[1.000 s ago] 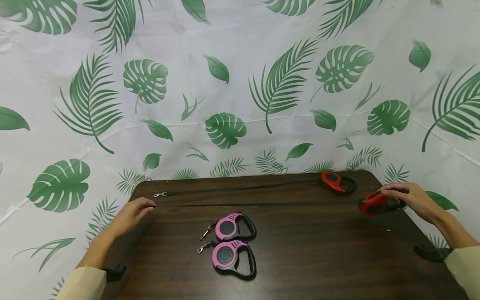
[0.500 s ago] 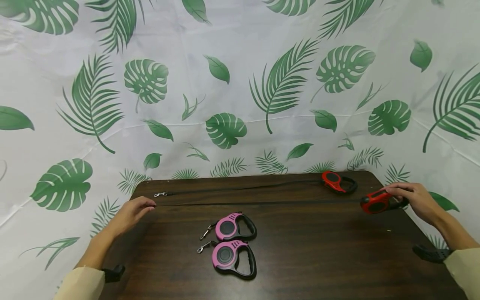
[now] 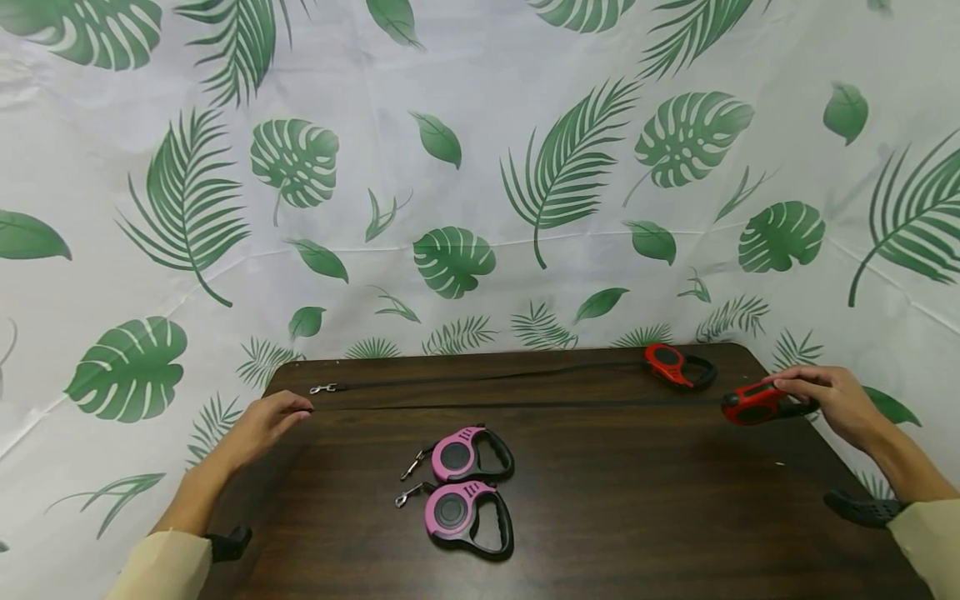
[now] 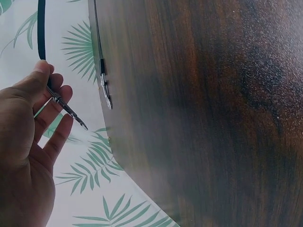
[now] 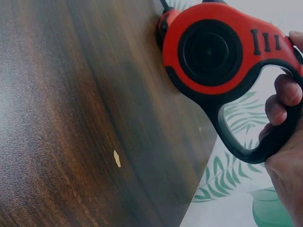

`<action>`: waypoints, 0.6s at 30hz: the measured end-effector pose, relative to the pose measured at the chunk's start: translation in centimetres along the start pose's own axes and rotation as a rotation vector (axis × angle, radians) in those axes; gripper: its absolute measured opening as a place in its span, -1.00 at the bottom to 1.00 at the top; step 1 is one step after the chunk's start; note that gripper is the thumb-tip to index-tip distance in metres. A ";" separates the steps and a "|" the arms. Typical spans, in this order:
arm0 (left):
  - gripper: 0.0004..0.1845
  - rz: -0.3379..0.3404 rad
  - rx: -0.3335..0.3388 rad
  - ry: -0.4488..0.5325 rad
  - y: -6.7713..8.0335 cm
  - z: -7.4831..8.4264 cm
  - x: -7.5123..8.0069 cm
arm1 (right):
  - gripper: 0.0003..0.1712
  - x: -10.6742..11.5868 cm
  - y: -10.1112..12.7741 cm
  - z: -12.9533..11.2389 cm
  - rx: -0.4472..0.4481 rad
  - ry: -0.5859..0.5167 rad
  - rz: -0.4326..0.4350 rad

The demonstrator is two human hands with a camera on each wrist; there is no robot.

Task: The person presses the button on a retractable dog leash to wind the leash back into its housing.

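My right hand (image 3: pixel 828 396) grips the black loop handle of a red retractable dog leash (image 3: pixel 752 404), fingers curled through the loop in the right wrist view. Its black strap (image 3: pixel 517 406) runs nearly straight across the table to my left hand (image 3: pixel 262 425). There, thumb and forefinger pinch the strap just above its metal clip (image 4: pixel 68 111), as the left wrist view shows. A second red leash (image 3: pixel 667 364) lies along the back edge, its strap drawn out to a metal clip (image 3: pixel 325 388) on the left. Two pink leashes (image 3: pixel 453 457) lie in the middle, one before the other.
The dark wooden table (image 3: pixel 637 500) has a rounded back edge against a white leaf-print sheet (image 3: pixel 465 183). Small metal clips (image 3: pixel 411 496) stick out leftward from the pink leashes. A pale chip mark (image 5: pixel 117 159) shows on the tabletop.
The red leash in my right hand has risen slightly and tilted, and its strap has lifted a little with it. My left hand has barely moved. The other leashes lie as before.
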State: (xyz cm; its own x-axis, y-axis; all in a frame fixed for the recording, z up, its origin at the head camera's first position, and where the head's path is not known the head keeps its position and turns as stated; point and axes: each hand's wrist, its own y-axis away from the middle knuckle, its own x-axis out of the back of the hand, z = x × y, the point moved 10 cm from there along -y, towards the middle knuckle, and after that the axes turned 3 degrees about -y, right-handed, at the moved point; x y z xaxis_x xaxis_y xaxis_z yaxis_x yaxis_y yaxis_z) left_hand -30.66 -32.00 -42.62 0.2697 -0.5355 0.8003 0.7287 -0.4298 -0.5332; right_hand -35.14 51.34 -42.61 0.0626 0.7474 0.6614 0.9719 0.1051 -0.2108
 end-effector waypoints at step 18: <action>-0.71 0.036 -0.040 0.032 -0.5 0.3 -0.1 | -0.74 0.8 0.4 -0.2 0.005 0.008 0.057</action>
State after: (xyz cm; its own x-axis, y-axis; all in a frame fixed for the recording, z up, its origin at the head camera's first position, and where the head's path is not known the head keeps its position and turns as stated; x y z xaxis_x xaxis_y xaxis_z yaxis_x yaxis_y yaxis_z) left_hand -30.91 -31.51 -42.36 0.2745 -0.5737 0.7717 0.6932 -0.4382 -0.5723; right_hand -34.70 51.89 -42.02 0.1201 0.7467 0.6542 0.9655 0.0654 -0.2519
